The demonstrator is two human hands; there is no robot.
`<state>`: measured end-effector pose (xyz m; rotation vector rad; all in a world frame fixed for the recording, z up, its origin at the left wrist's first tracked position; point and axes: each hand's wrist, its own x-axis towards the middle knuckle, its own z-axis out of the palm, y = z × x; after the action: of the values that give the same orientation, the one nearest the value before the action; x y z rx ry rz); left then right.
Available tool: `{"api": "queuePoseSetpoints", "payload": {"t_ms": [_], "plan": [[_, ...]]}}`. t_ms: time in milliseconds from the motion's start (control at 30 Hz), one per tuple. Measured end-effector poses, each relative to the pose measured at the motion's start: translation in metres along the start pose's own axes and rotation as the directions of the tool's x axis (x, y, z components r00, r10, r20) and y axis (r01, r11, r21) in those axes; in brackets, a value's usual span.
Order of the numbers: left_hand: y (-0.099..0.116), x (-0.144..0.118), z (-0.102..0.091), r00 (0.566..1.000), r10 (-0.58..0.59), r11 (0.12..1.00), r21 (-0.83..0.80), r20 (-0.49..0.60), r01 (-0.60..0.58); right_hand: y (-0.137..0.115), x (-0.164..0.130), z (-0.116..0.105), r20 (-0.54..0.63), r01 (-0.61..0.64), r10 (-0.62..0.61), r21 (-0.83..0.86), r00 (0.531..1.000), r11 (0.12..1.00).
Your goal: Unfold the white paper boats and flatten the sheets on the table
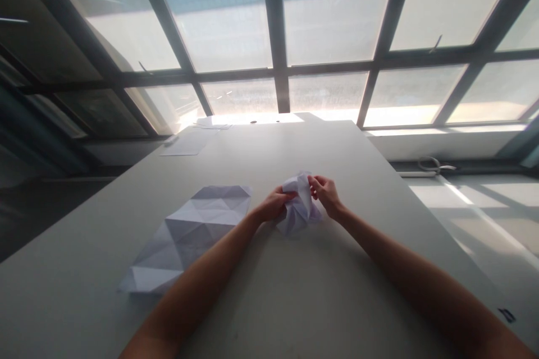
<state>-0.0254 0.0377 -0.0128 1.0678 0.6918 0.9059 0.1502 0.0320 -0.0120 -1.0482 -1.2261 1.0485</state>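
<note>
Both arms reached out; the crumpled paper (298, 205) sat between the left hand (273, 205) and right hand (326, 193), each seemingly pinching it.

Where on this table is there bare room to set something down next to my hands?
Bare table lies right of the right hand, out to the edge, and behind the folded paper, up to the flat sheets by the window. It is crowded left of the left hand, where the creased sheet lies.

No legible text or labels.
</note>
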Motion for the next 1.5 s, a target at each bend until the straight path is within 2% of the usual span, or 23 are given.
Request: {"api": "queuePoseSetpoints", "payload": {"t_ms": [200,267,367,433,567,700,767,900,1100,1267,1367,1433,1500], "plan": [[-0.002,0.001,-0.002,1.000,0.009,1.000,-0.001,-0.021,-0.009,0.004,0.009,-0.006,-0.064,-0.038,0.038,0.013,0.997,0.999],[-0.002,0.002,-0.005,0.992,0.048,0.998,-0.037,-0.114,-0.052,0.004,0.017,-0.015,-0.147,-0.072,0.085,0.087,0.986,0.994],[-0.001,0.005,-0.009,0.947,0.114,0.988,-0.067,-0.299,-0.140,0.005,0.031,-0.035,-0.299,-0.100,0.147,0.165,0.943,0.981],[-0.001,0.008,-0.012,0.923,0.158,0.981,-0.050,-0.352,-0.187,0.006,0.037,-0.048,-0.356,-0.119,0.168,0.155,0.919,0.981],[-0.008,0.015,-0.017,0.882,0.295,0.955,0.092,-0.369,-0.281,0.010,0.042,-0.057,-0.358,-0.142,0.182,0.136,0.916,0.981],[-0.012,0.018,-0.018,0.841,0.383,0.916,0.277,-0.382,-0.291,0.012,0.037,-0.050,-0.413,-0.105,0.090,-0.014,0.906,0.994],[-0.012,0.017,-0.016,0.832,0.400,0.896,0.356,-0.385,-0.266,0.014,0.033,-0.044,-0.372,-0.116,0.055,-0.143,0.927,0.983],[-0.010,0.013,-0.009,0.828,0.444,0.861,0.419,-0.344,-0.288,0.018,0.026,-0.035,-0.183,-0.139,0.075,-0.364,0.980,0.921],[-0.010,0.010,-0.005,0.835,0.486,0.807,0.499,-0.258,-0.316,0.021,0.021,-0.033,-0.072,-0.136,0.116,-0.454,0.991,0.880],[-0.015,0.011,-0.004,0.865,0.471,0.780,0.539,-0.171,-0.318,0.021,0.023,-0.037,-0.047,-0.171,0.168,-0.457,0.985,0.873],[-0.016,0.014,-0.005,0.873,0.452,0.792,0.533,-0.185,-0.297,0.021,0.029,-0.041,-0.075,-0.210,0.197,-0.428,0.978,0.879],[-0.015,0.016,-0.007,0.849,0.471,0.782,0.559,-0.240,-0.276,0.019,0.033,-0.044,-0.113,-0.255,0.229,-0.388,0.967,0.886],[-0.013,0.019,-0.011,0.801,0.528,0.742,0.613,-0.283,-0.272,0.016,0.037,-0.048,-0.144,-0.305,0.272,-0.335,0.952,0.891]]}}
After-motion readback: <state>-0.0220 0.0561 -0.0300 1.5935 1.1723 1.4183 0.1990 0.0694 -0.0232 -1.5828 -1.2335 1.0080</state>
